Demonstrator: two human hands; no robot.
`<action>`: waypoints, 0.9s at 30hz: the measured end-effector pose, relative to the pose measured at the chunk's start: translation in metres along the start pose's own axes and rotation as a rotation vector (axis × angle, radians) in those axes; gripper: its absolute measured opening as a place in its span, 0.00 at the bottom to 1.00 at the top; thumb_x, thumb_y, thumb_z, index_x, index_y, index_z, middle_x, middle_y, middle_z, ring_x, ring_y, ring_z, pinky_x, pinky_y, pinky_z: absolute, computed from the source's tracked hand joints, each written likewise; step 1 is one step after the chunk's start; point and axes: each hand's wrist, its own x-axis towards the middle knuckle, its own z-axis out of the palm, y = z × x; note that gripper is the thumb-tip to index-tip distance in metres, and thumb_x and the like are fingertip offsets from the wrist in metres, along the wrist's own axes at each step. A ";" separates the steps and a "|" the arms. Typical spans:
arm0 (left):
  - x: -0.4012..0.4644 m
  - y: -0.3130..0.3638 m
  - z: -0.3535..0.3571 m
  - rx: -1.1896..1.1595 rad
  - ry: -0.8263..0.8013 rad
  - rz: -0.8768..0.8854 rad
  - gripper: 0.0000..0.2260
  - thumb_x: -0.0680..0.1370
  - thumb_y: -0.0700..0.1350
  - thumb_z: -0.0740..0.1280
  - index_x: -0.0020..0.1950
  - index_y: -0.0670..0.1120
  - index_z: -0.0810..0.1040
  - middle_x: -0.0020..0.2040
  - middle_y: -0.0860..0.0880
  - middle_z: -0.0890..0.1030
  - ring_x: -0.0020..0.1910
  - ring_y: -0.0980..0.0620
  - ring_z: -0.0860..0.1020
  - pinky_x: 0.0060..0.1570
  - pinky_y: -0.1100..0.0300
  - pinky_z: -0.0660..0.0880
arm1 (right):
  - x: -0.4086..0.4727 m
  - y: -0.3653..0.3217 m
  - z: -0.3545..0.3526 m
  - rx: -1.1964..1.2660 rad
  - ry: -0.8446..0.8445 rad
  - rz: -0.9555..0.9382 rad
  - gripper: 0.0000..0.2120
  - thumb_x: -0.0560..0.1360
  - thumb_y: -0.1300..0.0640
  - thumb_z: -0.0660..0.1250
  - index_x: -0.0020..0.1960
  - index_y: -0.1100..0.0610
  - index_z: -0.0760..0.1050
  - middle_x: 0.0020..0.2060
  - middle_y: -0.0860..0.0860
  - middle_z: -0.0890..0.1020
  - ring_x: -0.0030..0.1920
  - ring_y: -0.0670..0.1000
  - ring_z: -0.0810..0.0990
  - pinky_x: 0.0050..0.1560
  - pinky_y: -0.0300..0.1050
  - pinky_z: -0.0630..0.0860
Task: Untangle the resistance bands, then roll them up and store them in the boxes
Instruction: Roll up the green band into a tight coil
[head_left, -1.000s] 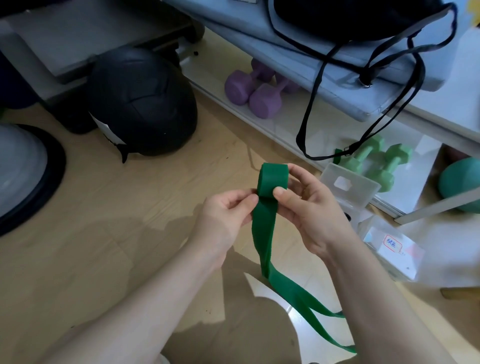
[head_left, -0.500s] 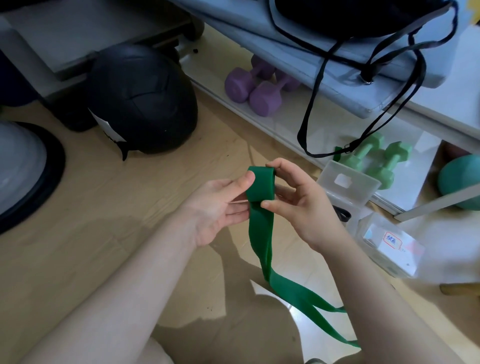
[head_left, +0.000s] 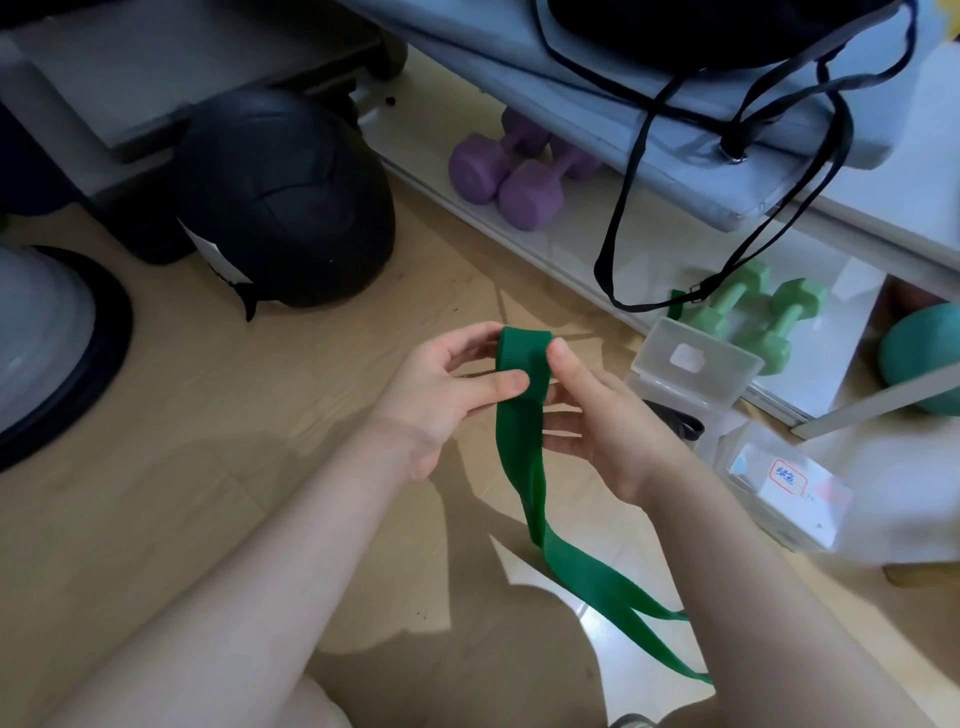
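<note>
A green resistance band (head_left: 522, 447) hangs between both hands above the wooden floor. Its top end is rolled into a small coil, and its two tails trail down to the lower right. My left hand (head_left: 441, 395) pinches the coil from the left, thumb pressed on its front. My right hand (head_left: 597, 415) holds the coil from the right, thumb at its top edge. Two clear plastic boxes lie to the right: one (head_left: 691, 364) with its lid raised and a dark band inside, another (head_left: 779, 483) with a red-framed label.
A black ball-like cushion (head_left: 280, 202) sits on the floor at the upper left. A low white shelf (head_left: 571, 244) holds purple dumbbells (head_left: 509, 171) and green dumbbells (head_left: 753, 317). Black bag straps (head_left: 623, 208) hang over its edge. A grey dome with a black rim (head_left: 57, 353) lies far left.
The coil at the band's top has been turned further. My left thumb moved from the coil's top edge onto its front, and my right thumb shifted up to the coil's top right.
</note>
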 end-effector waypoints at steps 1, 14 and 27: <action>0.000 -0.001 0.000 0.017 -0.004 0.017 0.18 0.71 0.32 0.69 0.54 0.52 0.78 0.56 0.52 0.79 0.59 0.51 0.77 0.62 0.53 0.73 | 0.001 0.000 0.000 -0.001 0.003 0.013 0.35 0.62 0.34 0.62 0.62 0.53 0.73 0.46 0.49 0.82 0.49 0.51 0.82 0.54 0.47 0.77; 0.008 -0.006 -0.006 -0.036 -0.184 -0.128 0.24 0.76 0.34 0.63 0.69 0.50 0.66 0.62 0.47 0.77 0.59 0.48 0.78 0.64 0.49 0.70 | 0.009 0.003 -0.009 0.188 0.018 -0.133 0.27 0.66 0.64 0.73 0.64 0.55 0.72 0.57 0.55 0.79 0.52 0.54 0.82 0.54 0.49 0.78; 0.002 0.002 -0.013 0.343 0.132 -0.144 0.07 0.71 0.51 0.72 0.46 0.50 0.80 0.44 0.51 0.83 0.46 0.53 0.81 0.48 0.59 0.78 | 0.018 0.016 0.014 -0.868 0.139 -0.667 0.31 0.64 0.61 0.75 0.65 0.51 0.71 0.51 0.44 0.75 0.51 0.46 0.73 0.48 0.30 0.68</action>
